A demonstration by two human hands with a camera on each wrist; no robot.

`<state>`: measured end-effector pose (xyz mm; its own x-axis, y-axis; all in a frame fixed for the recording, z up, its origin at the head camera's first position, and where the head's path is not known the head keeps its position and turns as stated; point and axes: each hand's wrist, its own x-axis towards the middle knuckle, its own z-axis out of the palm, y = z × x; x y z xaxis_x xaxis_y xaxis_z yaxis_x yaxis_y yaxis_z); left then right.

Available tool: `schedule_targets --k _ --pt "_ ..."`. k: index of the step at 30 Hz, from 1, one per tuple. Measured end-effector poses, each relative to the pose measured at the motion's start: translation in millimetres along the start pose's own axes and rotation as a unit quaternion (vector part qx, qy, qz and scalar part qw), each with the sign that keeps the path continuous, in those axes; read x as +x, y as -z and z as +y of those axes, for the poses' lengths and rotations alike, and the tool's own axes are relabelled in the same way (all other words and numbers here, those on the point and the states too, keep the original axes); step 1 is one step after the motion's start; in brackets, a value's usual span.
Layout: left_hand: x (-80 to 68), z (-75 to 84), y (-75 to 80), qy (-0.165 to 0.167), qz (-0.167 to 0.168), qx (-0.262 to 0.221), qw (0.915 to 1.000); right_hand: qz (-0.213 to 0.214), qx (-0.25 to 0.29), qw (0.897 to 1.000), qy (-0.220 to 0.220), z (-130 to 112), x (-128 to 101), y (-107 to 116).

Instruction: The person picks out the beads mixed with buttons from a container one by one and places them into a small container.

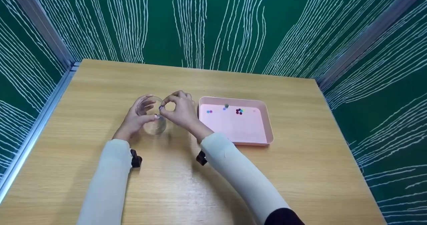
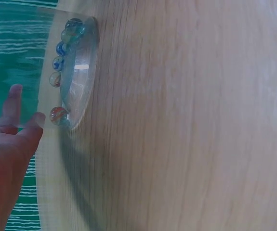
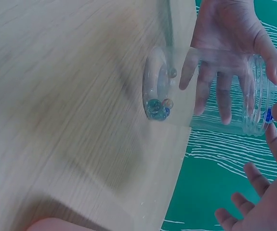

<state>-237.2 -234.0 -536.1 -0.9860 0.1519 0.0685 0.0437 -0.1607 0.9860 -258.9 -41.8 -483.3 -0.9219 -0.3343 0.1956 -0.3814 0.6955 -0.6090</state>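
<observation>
Head view: the right hand (image 1: 181,110) pinches a small blue marble (image 1: 161,107) between thumb and forefinger, just over the mouth of a clear glass jar (image 1: 151,116). The other fingers (image 3: 254,179) of that hand are loosely spread. The left hand (image 1: 138,116) wraps the jar's left side, fingers (image 3: 220,91) curved round the glass to steady it on the worktop (image 1: 300,158). Right wrist view shows several marbles (image 3: 158,107) lying at the jar's bottom, and the blue one at the rim.

To the right of the hands, just beside the right wrist, sits a pink tray (image 1: 267,118) with a few coloured marbles (image 1: 239,111) gathered along its far side. Green patterned walls (image 1: 217,25) close in the worktop.

By the look of it, marbles are going from tray to jar one at a time, and this one is at the point of release. The next move calls for parting thumb and forefinger squarely over the opening while the left hand keeps the jar from shifting.
</observation>
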Motion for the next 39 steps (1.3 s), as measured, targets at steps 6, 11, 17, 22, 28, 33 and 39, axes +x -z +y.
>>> schedule_targets --k 6,11,17,22,28,33,39 --pt "-0.7 0.0 0.6 0.0 0.001 0.001 1.0 0.003 0.013 1.0 -0.005 -0.2 -1.5 -1.7" --pt "-1.8 1.1 1.0 0.01 0.004 0.002 0.9999 0.0 0.027 1.0 -0.011 0.0 -2.2 -2.3" --pt "-2.9 3.2 0.6 0.028 0.002 0.015 0.9995 0.008 0.032 0.999 -0.002 0.8 -3.9 -2.9" --pt "-3.4 4.4 0.4 0.039 -0.001 0.012 0.9992 0.016 0.026 0.999 0.007 1.8 -4.5 -4.3" --pt "-3.1 3.6 -0.5 0.032 0.004 -0.004 0.9995 0.016 0.036 0.999 0.005 5.3 -3.1 -5.4" --pt "-2.8 1.9 -1.3 0.023 0.006 -0.013 0.9996 0.012 0.047 0.999 -0.009 8.6 -1.5 -6.2" --pt "-2.6 0.8 -1.8 0.02 0.009 -0.01 0.9997 0.018 0.054 0.998 -0.007 11.6 -2.2 -7.6"
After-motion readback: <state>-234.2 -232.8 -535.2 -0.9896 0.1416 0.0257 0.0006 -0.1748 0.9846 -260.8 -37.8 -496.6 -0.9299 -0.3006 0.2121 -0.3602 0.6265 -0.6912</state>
